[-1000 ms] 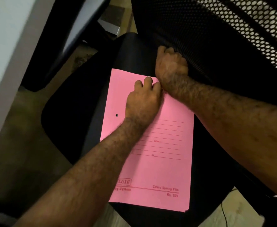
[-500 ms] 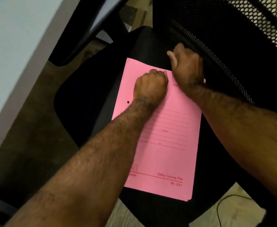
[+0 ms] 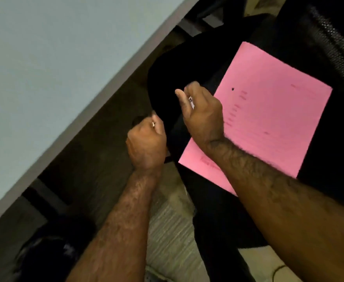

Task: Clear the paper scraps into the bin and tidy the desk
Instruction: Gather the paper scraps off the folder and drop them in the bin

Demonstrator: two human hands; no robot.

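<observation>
White scraps [image 3: 191, 100] are showing inside the curled right hand [image 3: 202, 115]; the left hand [image 3: 146, 143], fisted at its 8 o'clock, is pinching another bit [image 3: 153, 124]. The folder [image 3: 268, 110] is lying on the chair [image 3: 187, 64]. Carrying step, probably; the bin isn't visible and needs finding.

pink folder [image 3: 272, 110] print: blurred, unreadable | scrap in right hand [image 3: 202, 117]: too small
</observation>
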